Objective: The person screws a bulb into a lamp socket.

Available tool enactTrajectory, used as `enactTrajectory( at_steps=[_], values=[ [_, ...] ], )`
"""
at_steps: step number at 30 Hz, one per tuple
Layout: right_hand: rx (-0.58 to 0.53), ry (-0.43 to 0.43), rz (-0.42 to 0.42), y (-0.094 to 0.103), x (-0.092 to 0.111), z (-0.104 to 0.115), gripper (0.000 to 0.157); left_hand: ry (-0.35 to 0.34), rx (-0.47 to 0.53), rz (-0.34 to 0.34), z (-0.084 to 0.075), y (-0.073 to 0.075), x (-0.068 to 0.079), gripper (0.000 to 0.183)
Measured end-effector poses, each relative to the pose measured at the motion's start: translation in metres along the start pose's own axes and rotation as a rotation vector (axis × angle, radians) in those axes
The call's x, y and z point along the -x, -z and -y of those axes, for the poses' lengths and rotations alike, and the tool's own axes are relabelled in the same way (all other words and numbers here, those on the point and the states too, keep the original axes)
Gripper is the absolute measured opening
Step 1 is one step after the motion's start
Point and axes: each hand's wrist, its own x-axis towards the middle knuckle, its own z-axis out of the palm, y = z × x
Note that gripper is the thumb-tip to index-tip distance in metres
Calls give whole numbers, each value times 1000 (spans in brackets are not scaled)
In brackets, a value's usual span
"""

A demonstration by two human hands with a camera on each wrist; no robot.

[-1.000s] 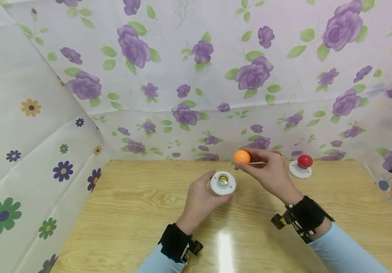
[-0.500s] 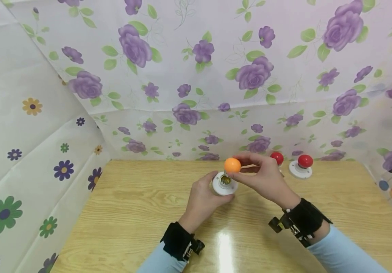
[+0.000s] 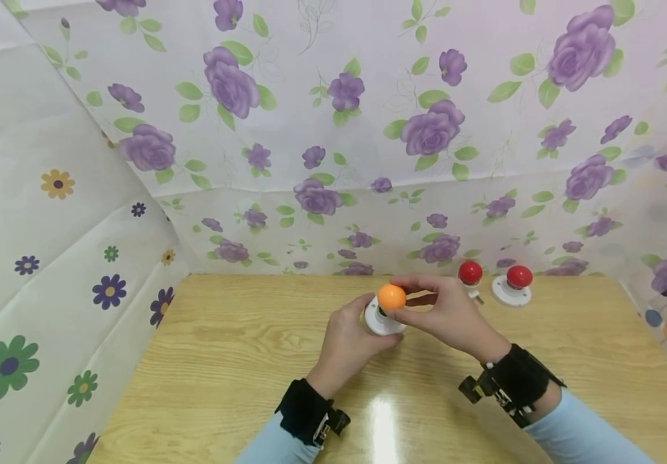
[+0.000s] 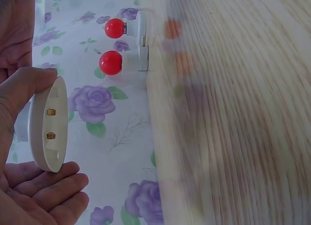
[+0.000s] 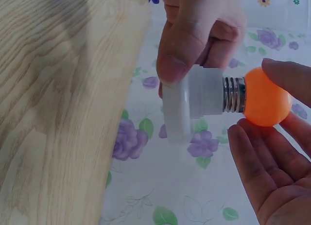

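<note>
My left hand grips a round white lamp holder by its rim, thumb on one side and fingers on the other. In the left wrist view the underside of the lamp holder shows two brass contacts. Between thumb and fingers, my right hand pinches an orange light bulb. Seen from the right wrist, the orange bulb has its silver screw cap lined up at the mouth of the socket, most of the thread showing outside. Both things are held above the table.
At the back right of the wooden table stand two red bulbs: one in a round white holder, the other red bulb left of it on a white base. A floral cloth wall rises behind the table's back edge.
My right hand has brought the orange bulb left and down from beside the lamp holder to the socket's mouth. The left hand has shifted slightly right, tilting the holder towards the bulb.
</note>
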Motion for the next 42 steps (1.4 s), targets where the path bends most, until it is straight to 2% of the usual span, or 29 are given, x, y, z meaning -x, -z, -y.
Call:
enactTrajectory(
  at_steps=[4,8,15,21,33,42],
  values=[
    [10,9,9,0,1,14,43,-3,14,9,0,-1,0,64],
    [17,24,16,1,2,19,43,-7,15,10,-1,-2,0,64],
    [-18,-2,11,-1,2,18,41,-10,9,6,-1,-2,1,65],
    [-27,11,36,1,0,13,40,-9,16,5,-1,-2,0,65],
    [-124,10,91,3,1,9,40,-1,34,14,0,-4,-1,66],
    [-161,-20,43,1,1,8,37,0,39,3,-1,-5,-1,66]
  ],
)
